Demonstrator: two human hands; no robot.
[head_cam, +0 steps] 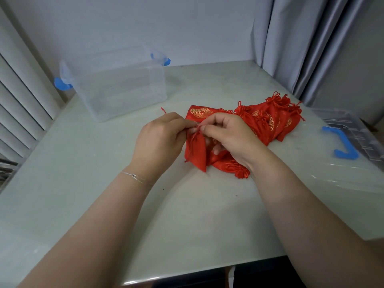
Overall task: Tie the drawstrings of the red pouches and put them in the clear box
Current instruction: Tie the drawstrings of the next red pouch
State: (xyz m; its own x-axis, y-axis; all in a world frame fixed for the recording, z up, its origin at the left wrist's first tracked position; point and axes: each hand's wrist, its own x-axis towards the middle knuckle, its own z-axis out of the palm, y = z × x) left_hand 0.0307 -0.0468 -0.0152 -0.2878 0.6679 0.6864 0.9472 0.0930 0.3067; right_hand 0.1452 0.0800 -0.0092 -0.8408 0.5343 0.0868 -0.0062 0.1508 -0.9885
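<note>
A red pouch [196, 151] with gold print hangs between my hands at the middle of the table, its neck gathered. My left hand [160, 140] and my right hand [226, 138] both pinch its thin red drawstring [199, 126] at the neck, fingertips almost touching. One drawstring end [163, 110] sticks up beyond my left hand. Behind and to the right lies a pile of several more red pouches [270, 117]. The clear box [116, 84] with blue handles stands at the back left, with nothing visible inside.
The clear lid [351, 154] with a blue latch lies flat at the right edge of the pale table [187, 215]. Grey curtains hang at the back right. White slatted shutters run along the left side.
</note>
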